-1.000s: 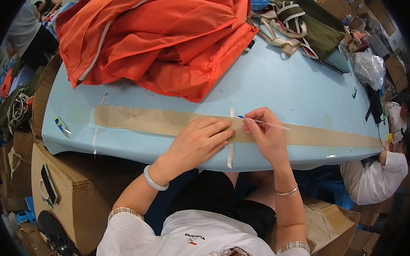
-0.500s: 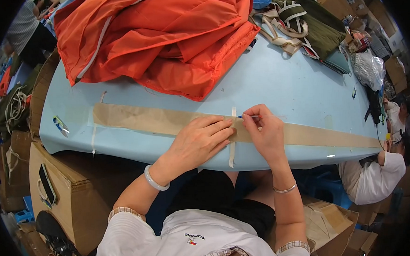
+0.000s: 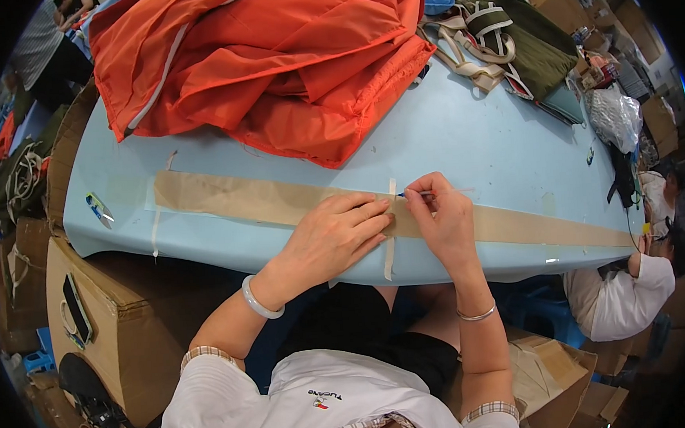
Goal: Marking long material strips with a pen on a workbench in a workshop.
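Note:
A long tan strip (image 3: 231,196) lies along the near edge of the light blue table. My left hand (image 3: 342,234) rests flat on it, fingers stretched out and pressing it down. My right hand (image 3: 443,216) is closed in a pinch around a slim pen (image 3: 402,195) with a blue tip. That tip meets a narrow white band (image 3: 392,186) at the strip's far edge. The band's other end (image 3: 389,260) emerges on the near side of the strip, close to my left fingertips. Farther left, a second white band (image 3: 155,235) crosses beneath the strip.
Orange fabric (image 3: 271,69) is heaped at the back of the table (image 3: 496,157). Small thread snips (image 3: 99,208) lie at its left end. An olive bag with beige straps (image 3: 532,45) sits back right. A cardboard box (image 3: 122,329) stands near left. Another person (image 3: 622,295) sits at the right.
Almost nothing differs. My right hand keeps its pinch on the pen at the white band, with only a very slight shift. My left hand stays flat in the same place.

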`<state>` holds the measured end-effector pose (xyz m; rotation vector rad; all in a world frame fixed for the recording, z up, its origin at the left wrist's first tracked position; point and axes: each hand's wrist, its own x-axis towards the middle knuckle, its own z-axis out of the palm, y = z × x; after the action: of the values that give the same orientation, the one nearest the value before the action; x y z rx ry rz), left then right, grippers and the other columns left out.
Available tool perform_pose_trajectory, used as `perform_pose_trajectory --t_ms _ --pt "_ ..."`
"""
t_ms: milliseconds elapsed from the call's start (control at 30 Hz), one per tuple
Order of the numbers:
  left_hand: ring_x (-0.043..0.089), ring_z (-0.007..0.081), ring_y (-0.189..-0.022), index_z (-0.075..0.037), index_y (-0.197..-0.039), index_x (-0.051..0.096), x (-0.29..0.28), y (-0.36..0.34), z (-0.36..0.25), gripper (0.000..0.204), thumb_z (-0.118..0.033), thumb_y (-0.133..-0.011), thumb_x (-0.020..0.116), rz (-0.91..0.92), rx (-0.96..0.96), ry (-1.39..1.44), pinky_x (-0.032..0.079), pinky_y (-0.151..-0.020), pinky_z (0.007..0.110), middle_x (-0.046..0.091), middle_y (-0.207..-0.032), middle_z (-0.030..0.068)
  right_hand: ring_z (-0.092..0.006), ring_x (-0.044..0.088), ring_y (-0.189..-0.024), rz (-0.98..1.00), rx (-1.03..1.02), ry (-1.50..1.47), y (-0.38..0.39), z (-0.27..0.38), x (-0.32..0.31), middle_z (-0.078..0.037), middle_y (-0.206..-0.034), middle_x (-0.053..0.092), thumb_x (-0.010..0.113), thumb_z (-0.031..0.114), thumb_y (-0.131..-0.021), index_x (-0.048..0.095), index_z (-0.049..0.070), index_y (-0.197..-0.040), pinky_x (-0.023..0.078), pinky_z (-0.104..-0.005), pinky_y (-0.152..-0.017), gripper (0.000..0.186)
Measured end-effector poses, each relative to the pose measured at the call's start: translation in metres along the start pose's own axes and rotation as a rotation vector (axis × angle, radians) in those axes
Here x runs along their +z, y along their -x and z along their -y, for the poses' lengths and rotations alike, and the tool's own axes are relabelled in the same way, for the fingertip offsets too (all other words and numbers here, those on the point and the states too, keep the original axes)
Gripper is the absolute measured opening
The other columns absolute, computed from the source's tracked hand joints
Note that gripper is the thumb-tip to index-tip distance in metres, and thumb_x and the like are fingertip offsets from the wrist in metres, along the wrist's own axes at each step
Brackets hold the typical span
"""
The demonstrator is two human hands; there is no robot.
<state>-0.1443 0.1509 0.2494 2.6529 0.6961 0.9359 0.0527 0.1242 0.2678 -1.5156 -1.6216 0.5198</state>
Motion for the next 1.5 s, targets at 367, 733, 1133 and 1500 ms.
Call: perform_pose_trajectory --t_ms 367,733,1133,1500 --pt "0.060 0.0238 -0.108 -0.007 -0.102 0.066 0.0003 0.0003 0.0010 0.021 -0.016 -0.084 0.068 -0.010 0.002 0.008 0.051 -0.088 0.035 0.065 -0.115 0.0049 -0.0262 0.064 -0.066 0.026 -0.095 0.061 -0.0027 -0.0010 -0.0006 -0.013 -0.076 0.063 0.063 0.001 -0.085 0.056 0.000 -0.087 0.052 -0.0326 -0.061 0.008" --pt "0.060 0.0242 -0.108 -0.006 -0.101 0.066 -0.0002 -0.0008 0.0003 0.019 -0.016 -0.084 0.068 -0.020 0.009 0.013 0.051 -0.087 0.035 0.066 -0.114 0.0054 -0.0271 0.064 -0.068 0.073 -0.084 0.103 -0.0032 0.0014 -0.0044 -0.013 -0.076 0.064 0.063 0.003 -0.086 0.056 0.000 -0.086 0.051 -0.0341 -0.061 0.008" --pt "0.061 0.0243 -0.108 -0.006 -0.101 0.067 0.0014 -0.0004 0.0010 0.020 -0.016 -0.084 0.069 -0.023 0.006 0.012 0.051 -0.088 0.036 0.066 -0.115 0.0053 -0.0278 0.064 -0.067 0.100 -0.091 0.097 -0.0017 0.0004 -0.0065 -0.015 -0.074 0.064 0.064 0.005 -0.086 0.056 0.000 -0.086 0.051 -0.0352 -0.062 0.009" --pt "0.061 0.0247 -0.108 -0.005 -0.101 0.068 0.0016 0.0015 0.0013 0.019 -0.015 -0.084 0.068 -0.040 0.001 0.033 0.050 -0.088 0.036 0.067 -0.112 0.0065 -0.0282 0.065 -0.068 0.120 -0.112 0.117 0.0035 0.0027 -0.0069 -0.014 -0.072 0.064 0.064 0.006 -0.086 0.057 0.001 -0.086 0.051 -0.0358 -0.062 0.009"
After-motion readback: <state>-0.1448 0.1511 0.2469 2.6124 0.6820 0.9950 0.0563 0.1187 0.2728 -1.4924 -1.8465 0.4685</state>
